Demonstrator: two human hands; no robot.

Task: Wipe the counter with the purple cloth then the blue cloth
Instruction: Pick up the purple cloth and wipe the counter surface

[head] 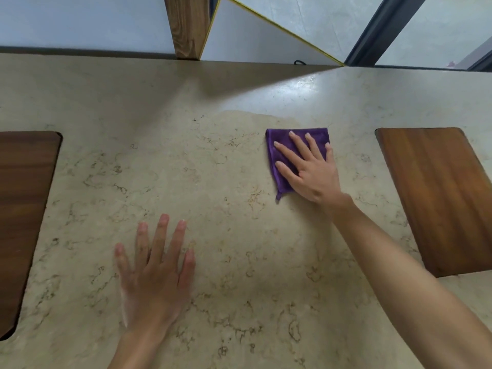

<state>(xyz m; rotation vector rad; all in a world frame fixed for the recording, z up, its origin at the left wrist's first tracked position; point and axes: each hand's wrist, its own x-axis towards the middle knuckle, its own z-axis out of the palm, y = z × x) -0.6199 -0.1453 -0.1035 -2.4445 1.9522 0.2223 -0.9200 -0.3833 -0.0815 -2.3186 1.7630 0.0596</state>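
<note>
**Right hand pressed flat on the purple cloth, left hand braced on the table**

Head view: a pale, veined stone table (pixel 213 161) fills the frame, its far edge meeting a light wall. The purple cloth (pixel 279 155) lies folded into a rough square on the table right of centre, with one small corner tag poking out at its near edge. The right hand (pixel 310 169) lies on top of the cloth, palm down and fully open, fingers spread and pointing toward the far left; it presses the cloth rather than gripping it, and its heel and thumb side overhang the cloth's right edge onto the stone. The bare forearm runs back to the lower right corner.

The left hand (pixel 157 272) rests flat on the bare table nearer the camera and well apart from the cloth, palm down, fingers straight and slightly fanned, holding nothing.

A dark wooden board (pixel 24 209) sits inset at the left edge of the table, and a lighter wooden board (pixel 436 198) at the right, just beyond the right forearm. A wooden post (pixel 186 25) stands behind the far edge of the table.
</note>
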